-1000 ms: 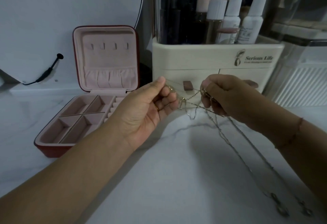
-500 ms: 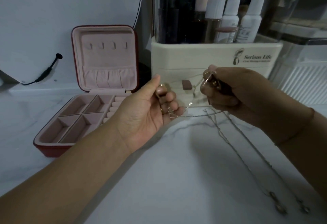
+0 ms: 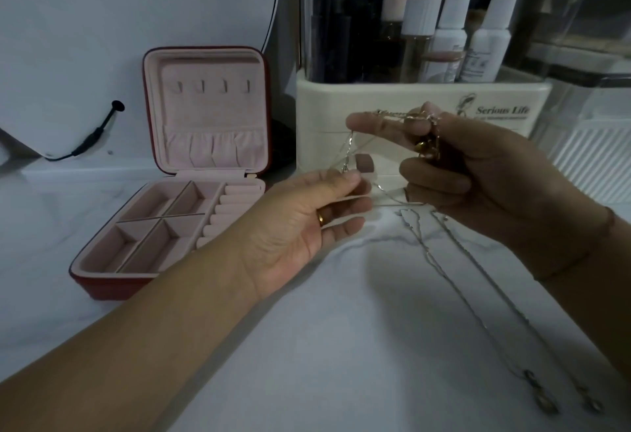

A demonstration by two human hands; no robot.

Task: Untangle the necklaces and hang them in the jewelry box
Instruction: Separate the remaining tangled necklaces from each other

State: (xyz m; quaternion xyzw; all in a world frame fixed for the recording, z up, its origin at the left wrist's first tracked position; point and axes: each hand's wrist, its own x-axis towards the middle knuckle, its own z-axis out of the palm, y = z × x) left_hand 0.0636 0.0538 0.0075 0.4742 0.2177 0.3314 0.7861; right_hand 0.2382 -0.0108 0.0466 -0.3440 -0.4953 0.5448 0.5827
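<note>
L hand (image 3: 297, 226) pinched the silver chain (image 3: 347, 153), R hand (image 3: 495, 178) at 2 o'clock gripped the gold tangle (image 3: 423, 148); a hard tug could've cinched it.

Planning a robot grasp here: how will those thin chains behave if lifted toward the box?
Probably floppy: the chains sag from the right hand and trail loosely over the table. Likely light, being thin. May snag, since strands cross toward the left hand.

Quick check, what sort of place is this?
Likely a dressing table at home: a cosmetics organizer packed with bottles, and an open jewelry box standing beside it.
</note>
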